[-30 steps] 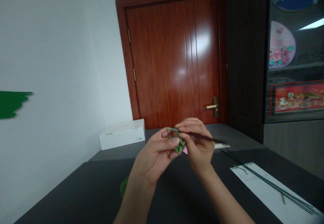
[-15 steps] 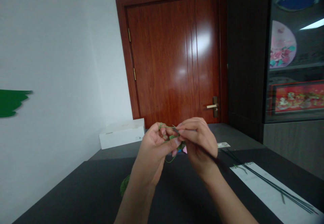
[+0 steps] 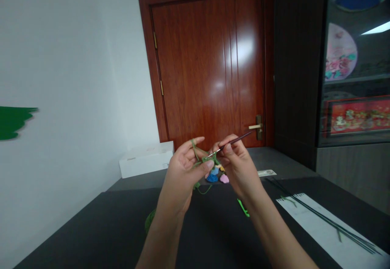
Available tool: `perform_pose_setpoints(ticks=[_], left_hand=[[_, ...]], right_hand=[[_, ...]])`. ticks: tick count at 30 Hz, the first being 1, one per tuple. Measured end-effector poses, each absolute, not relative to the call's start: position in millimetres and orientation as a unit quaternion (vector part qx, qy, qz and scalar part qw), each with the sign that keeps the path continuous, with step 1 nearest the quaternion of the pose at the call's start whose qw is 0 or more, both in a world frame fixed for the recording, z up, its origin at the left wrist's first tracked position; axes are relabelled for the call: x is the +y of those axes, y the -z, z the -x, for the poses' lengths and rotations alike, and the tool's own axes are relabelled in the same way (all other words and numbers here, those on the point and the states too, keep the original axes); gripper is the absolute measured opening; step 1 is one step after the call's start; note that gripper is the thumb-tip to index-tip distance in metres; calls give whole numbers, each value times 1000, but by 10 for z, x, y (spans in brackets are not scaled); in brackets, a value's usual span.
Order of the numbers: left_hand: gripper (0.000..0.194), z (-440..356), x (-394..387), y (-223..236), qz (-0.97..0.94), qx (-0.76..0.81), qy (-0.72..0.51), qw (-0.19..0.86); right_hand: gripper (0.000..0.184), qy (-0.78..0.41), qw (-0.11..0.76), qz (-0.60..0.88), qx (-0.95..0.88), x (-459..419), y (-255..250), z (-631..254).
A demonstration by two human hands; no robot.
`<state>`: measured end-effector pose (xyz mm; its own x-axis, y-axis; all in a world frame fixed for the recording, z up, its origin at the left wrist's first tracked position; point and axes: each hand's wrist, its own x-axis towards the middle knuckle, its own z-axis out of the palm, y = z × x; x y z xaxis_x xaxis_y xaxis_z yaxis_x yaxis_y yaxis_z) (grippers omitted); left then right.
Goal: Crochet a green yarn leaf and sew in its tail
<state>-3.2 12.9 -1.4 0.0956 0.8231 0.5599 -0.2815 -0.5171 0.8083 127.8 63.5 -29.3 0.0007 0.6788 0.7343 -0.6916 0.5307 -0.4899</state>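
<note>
Between thumb and fingers, my left hand (image 3: 185, 167) pinches a small piece of green crochet work (image 3: 215, 159); green yarn (image 3: 195, 149) loops round its raised index finger. My right hand (image 3: 239, 161) grips a crochet hook (image 3: 236, 140) with a dark handle, its metal tip pointing left at the green stitches. Behind the hands, on the table, lie a blue crocheted piece (image 3: 212, 177) and a pink one (image 3: 224, 178), partly hidden. A ball of green yarn (image 3: 149, 221) shows beside my left forearm, which covers part of it.
A bright green tool (image 3: 243, 207) lies by my right forearm. On the right, dark thin stems (image 3: 332, 223) rest across a white notepad sheet (image 3: 307, 220). A white box (image 3: 146, 161) stands at the back left, before a wooden door (image 3: 207, 66). A small label (image 3: 267, 173) lies behind my right hand.
My right hand has turned, so the hook's handle now points up and right instead of down. My left index finger has lifted with yarn round it. The green tool and blue piece have come into view.
</note>
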Motion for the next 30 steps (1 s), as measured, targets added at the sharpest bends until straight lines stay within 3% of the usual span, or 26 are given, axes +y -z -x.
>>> perform_pose_setpoints(ticks=[5, 13, 20, 26, 30], left_hand=[[67, 34, 98, -30, -585, 234, -639, 441], [63, 45, 114, -28, -565, 248, -636, 463], [59, 45, 103, -29, -558, 256, -647, 452], [64, 38, 78, -22, -569, 237, -660, 429], [68, 34, 61, -32, -555, 213, -649, 475]], right_hand=[[23, -437, 710, 11, -552, 648, 283, -1369], [20, -386, 711, 25, -587, 649, 294, -1474], [6, -289, 721, 38, -629, 566, 275, -1522], [9, -71, 694, 59, -714, 461, 239, -1538], [18, 77, 652, 30, -754, 454, 222, -1524]])
